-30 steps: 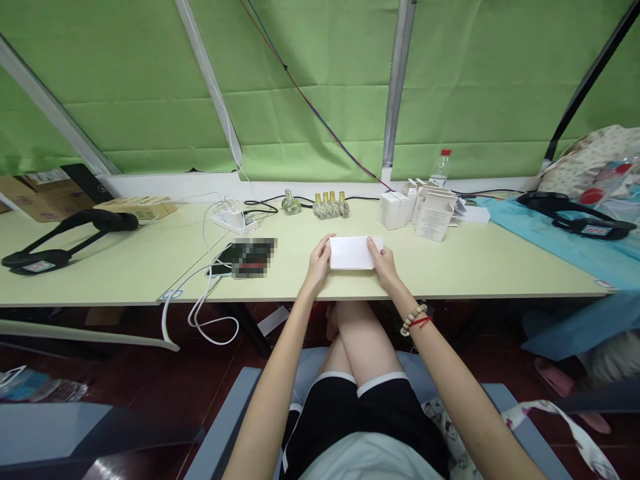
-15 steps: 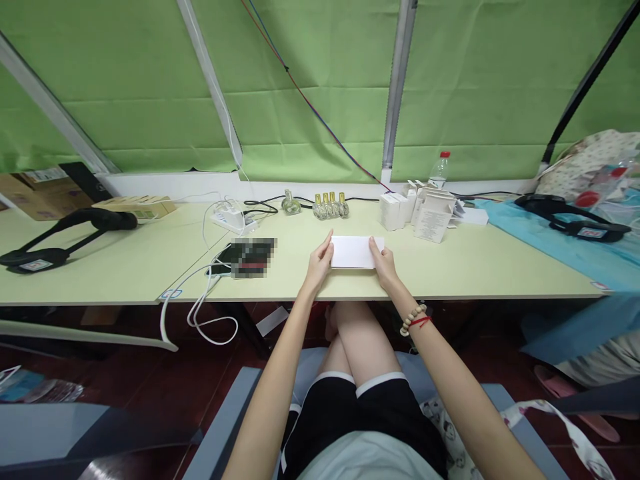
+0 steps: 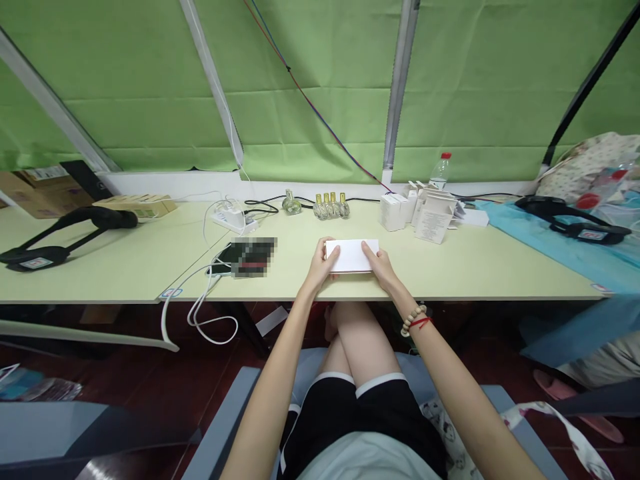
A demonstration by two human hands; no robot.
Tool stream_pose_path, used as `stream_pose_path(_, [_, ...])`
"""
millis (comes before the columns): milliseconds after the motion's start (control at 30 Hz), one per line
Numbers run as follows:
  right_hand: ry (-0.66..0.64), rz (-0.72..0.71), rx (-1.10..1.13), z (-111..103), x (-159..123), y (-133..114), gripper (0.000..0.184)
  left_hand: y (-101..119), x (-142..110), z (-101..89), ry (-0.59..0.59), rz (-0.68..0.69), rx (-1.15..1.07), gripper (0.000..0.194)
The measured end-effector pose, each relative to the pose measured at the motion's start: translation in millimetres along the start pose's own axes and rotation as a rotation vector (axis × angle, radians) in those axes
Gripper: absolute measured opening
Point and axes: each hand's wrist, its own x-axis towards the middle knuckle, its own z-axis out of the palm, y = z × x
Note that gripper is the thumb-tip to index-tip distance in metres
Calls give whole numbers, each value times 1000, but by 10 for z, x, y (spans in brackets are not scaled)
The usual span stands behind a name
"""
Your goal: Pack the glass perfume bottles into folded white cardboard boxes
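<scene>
A green curtain point(image 3: 330, 60) filled the 12 o'clock side as a seated person worked at a pale table point(image 3: 500, 267), the clock face here centred on what was held. A blue sheet point(image 3: 525, 240) covered the table's far end toward 3 o'clock, and a black looped band point(image 3: 95, 217) lay well off at 9. A cluster of white cartons point(image 3: 433, 220) stood at 2 o'clock, clear of the person's reach at that instant.

At the centre, over the table's near edge, was a flat white box point(image 3: 353, 257); whether its underside touched the table could not be told. The left hand point(image 3: 321, 265) gripped its 9 o'clock end and the right hand point(image 3: 383, 268) its 3 o'clock end, each closed only as far as the box allowed, thumbs on the upper face and most fingers hidden beneath. The step in hand appeared to be a steady two-handed hold; any move from there would seem to call for one hand to keep the box level while the other let go.

A lone glass bottle point(image 3: 291, 205) stood between 10 and 11 o'clock, and a row of smaller gold-capped bottles point(image 3: 328, 212) just short of 12
</scene>
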Motion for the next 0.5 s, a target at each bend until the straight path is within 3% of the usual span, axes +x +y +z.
stream_pose_path(267, [-11, -129, -5, 29, 19, 35, 49, 15, 12, -7, -18, -9, -60, 39])
stream_pose_path(500, [-42, -52, 31, 25, 34, 16, 46, -15, 64, -4, 206, -14, -88, 30])
